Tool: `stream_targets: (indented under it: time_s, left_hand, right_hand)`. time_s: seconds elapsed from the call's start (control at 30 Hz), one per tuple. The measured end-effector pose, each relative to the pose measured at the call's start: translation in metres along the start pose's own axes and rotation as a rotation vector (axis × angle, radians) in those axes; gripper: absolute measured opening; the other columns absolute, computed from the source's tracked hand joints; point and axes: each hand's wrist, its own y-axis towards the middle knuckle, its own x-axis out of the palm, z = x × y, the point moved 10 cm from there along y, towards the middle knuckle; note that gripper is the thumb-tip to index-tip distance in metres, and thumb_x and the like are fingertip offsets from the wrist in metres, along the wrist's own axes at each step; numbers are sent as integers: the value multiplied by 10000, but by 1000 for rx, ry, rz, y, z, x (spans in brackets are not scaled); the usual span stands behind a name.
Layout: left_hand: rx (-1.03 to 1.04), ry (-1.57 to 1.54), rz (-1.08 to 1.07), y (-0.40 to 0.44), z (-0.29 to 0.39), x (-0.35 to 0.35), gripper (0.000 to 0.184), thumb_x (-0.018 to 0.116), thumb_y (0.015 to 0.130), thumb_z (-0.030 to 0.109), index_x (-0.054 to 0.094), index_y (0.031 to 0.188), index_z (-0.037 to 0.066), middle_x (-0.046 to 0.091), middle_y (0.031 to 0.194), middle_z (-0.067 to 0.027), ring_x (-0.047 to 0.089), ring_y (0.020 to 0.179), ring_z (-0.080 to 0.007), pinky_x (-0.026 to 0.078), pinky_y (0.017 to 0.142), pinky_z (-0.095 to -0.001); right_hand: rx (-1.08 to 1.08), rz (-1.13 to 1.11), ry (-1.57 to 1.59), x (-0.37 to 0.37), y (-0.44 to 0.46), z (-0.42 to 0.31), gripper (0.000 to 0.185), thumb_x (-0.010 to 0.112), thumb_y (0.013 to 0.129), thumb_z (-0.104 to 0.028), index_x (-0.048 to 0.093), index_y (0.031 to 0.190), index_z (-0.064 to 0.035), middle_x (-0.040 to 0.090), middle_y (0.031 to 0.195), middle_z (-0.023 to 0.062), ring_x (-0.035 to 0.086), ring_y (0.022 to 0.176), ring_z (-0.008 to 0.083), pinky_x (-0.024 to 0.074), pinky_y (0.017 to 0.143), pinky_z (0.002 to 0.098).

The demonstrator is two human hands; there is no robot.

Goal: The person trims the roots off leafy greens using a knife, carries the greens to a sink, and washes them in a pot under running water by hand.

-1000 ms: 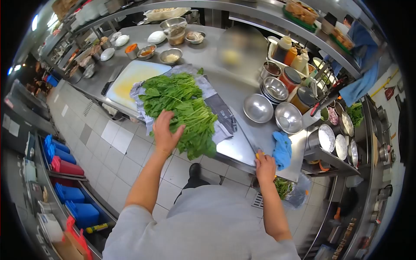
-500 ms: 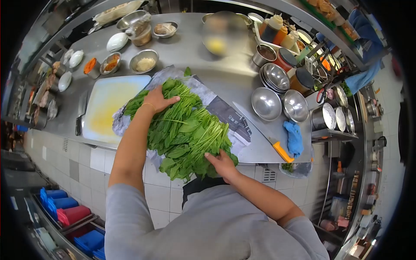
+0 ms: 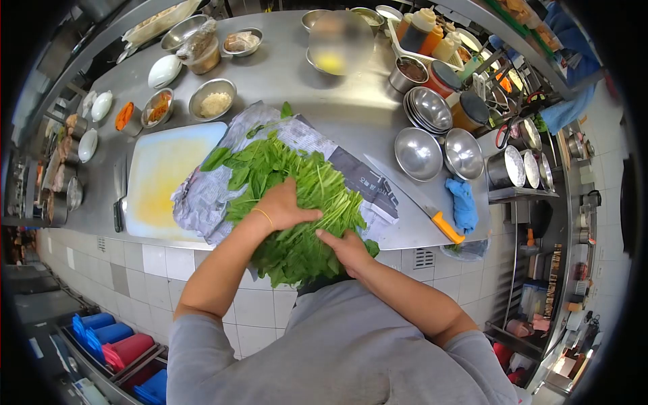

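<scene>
A large heap of leafy greens (image 3: 324, 196) lies on crumpled newspaper (image 3: 202, 196) at the front edge of the steel table. My left hand (image 3: 287, 206) presses on the middle of the heap, its fingertips sunk among the leaves and its thumb pointing right. At the heap's lower right, my right hand (image 3: 347, 251) grips the stems and leaves, with its fingers partly hidden underneath. Some leaves hang over the table edge. A knife with an orange handle (image 3: 448, 228) rests on the table to the right, its blade pointing toward the newspaper.
Left of the newspaper are a stained white cutting board (image 3: 165, 175) and a black-handled knife (image 3: 117, 216). Metal bowls (image 3: 418, 154) and a blue cloth (image 3: 462, 206) sit at the right. Small bowls of food (image 3: 214, 101) and squeeze bottles (image 3: 432, 40) stand farther back.
The orange-handled knife was let go earlier, and my right hand moved left to the greens. Since then, my left hand has pulled the upper leaves down and right, baring newspaper at the left.
</scene>
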Motion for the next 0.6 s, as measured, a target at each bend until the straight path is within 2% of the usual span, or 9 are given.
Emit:
stream_targets:
  time_s: [0.1,0.13,0.17,0.23,0.37,0.43,0.47,0.53,0.6]
  left_hand:
    - [-61,184,60,-4,15,8,1040,880,736,559,497,1404,-139,656,1283,-333,635,1227,-482,485,1114,-449]
    - [-122,259,80,-5,17,9,1045,862,743,564,482,1420,-136,618,1348,-310,586,1290,-472,488,1106,-499]
    - [-125,263,78,-5,17,9,1045,862,743,564,482,1420,-136,618,1348,-310,586,1290,-472,488,1106,-499]
    - [-192,280,105,-4,11,6,1049,854,738,611,483,1444,-69,512,1496,-315,497,1401,-452,450,1136,-537]
    - [-72,299,191,-9,-11,-22,1183,838,752,679,405,1557,-72,369,1620,-341,359,1521,-459,360,1217,-548]
    - [-15,-39,265,5,-45,-50,1266,816,756,739,337,1630,-42,279,1673,-357,281,1566,-472,288,1262,-554]
    - [-48,-13,300,7,-60,-67,1254,806,761,753,348,1630,-26,275,1677,-354,275,1567,-475,284,1262,-559]
    - [-106,114,420,10,-98,-105,1242,783,760,790,372,1629,3,297,1669,-352,290,1559,-479,287,1259,-567]
    - [-247,322,586,5,-128,-137,1249,749,756,836,388,1625,15,357,1636,-353,332,1536,-485,310,1249,-566]
  right_hand:
    - [-2,0,7,15,5,-8,591,827,951,-295,600,1341,86,711,1257,165,689,1121,233,569,929,386]
    - [3,43,-34,15,7,-9,584,818,957,-300,604,1339,87,711,1245,162,688,1109,230,569,918,386]
    - [5,40,-30,15,14,-3,584,818,957,-300,604,1339,87,711,1245,162,688,1109,230,569,918,386]
    - [48,8,-149,13,28,7,632,798,985,-306,545,1377,121,681,1304,219,690,1149,277,585,949,399]
    - [26,-4,-150,-1,8,9,615,808,959,-331,594,1358,84,712,1225,170,686,1107,234,563,918,378]
    - [20,-34,-129,-13,3,13,637,808,957,-343,581,1379,76,680,1287,194,677,1114,240,569,905,382]
    - [19,-24,-121,-23,4,23,637,808,957,-343,581,1379,76,680,1287,194,677,1114,240,569,905,382]
    - [-196,26,-358,-43,3,28,679,818,949,-348,555,1422,61,613,1372,208,649,1150,255,565,917,382]
    - [-147,88,-303,-64,-18,27,745,835,934,-363,518,1461,57,584,1397,208,631,1173,273,551,950,393]
